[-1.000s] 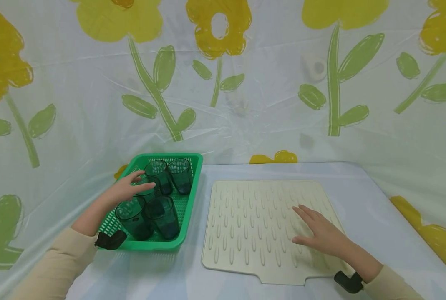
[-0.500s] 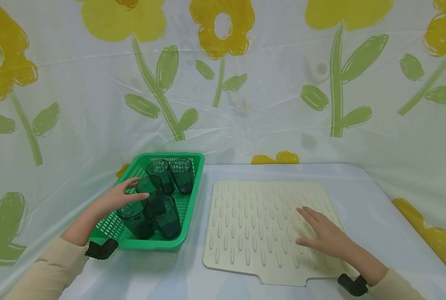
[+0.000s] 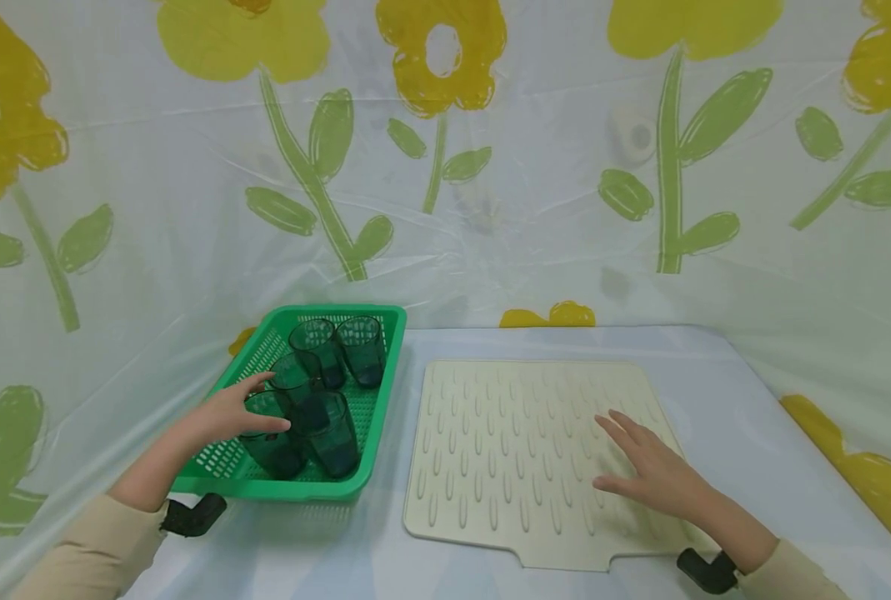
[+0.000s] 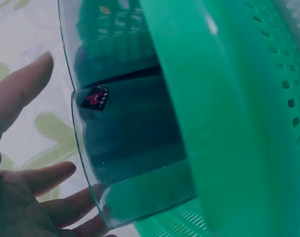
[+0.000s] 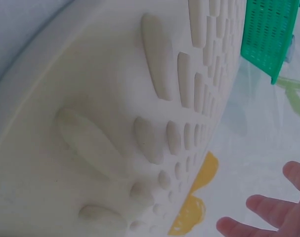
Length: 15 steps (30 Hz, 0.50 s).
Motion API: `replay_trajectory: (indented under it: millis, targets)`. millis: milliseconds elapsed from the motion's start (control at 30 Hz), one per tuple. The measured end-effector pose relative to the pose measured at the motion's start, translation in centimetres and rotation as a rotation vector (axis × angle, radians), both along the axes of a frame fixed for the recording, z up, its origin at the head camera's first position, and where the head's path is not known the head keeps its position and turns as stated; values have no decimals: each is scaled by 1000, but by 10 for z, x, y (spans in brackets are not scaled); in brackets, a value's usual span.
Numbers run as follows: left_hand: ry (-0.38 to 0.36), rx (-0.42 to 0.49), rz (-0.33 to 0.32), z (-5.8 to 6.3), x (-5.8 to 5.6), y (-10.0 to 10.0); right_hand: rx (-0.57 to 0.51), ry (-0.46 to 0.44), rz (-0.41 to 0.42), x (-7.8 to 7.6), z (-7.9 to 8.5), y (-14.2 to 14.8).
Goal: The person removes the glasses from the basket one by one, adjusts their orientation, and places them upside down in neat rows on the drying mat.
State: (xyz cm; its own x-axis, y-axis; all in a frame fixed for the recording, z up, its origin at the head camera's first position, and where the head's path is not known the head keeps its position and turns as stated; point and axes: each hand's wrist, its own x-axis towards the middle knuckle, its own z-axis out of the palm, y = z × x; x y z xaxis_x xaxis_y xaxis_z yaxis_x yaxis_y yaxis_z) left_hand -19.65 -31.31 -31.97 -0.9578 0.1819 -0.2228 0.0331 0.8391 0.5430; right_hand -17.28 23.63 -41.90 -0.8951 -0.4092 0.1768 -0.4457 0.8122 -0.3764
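Note:
Several dark teal drinking glasses stand in a green plastic basket [image 3: 398, 350] on the left of the table. My left hand [image 3: 229, 415], thumb and fingers spread, is at the near-left glass [image 3: 280, 454]. The left wrist view shows that glass [image 4: 127, 128] with a small dark label, the thumb apart from it and some fingertips partly behind its edge. Whether they touch it I cannot tell. Over the right part of a cream ridged drying mat [image 3: 505, 450] hovers my right hand [image 3: 655, 475], holding nothing, fingers extended. Only its fingertips show in the right wrist view.
The near-right glass [image 3: 328, 437], a middle glass [image 3: 295, 371] and two back glasses [image 3: 317, 350] crowd the basket. A white table [image 3: 685, 358] carries the mat and basket. Behind hangs a flower-printed curtain [image 3: 535, 208].
My left hand has moved down and toward me, from over the middle glass to the near-left one. The right hand has shifted slightly right. The glasses have stayed in place.

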Motion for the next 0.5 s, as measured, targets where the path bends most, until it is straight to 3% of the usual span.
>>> replay_trajectory:
  millis: [500]
  targets:
    - [19, 57, -10, -19, 4, -8, -11, -18, -30, -3, 3, 5]
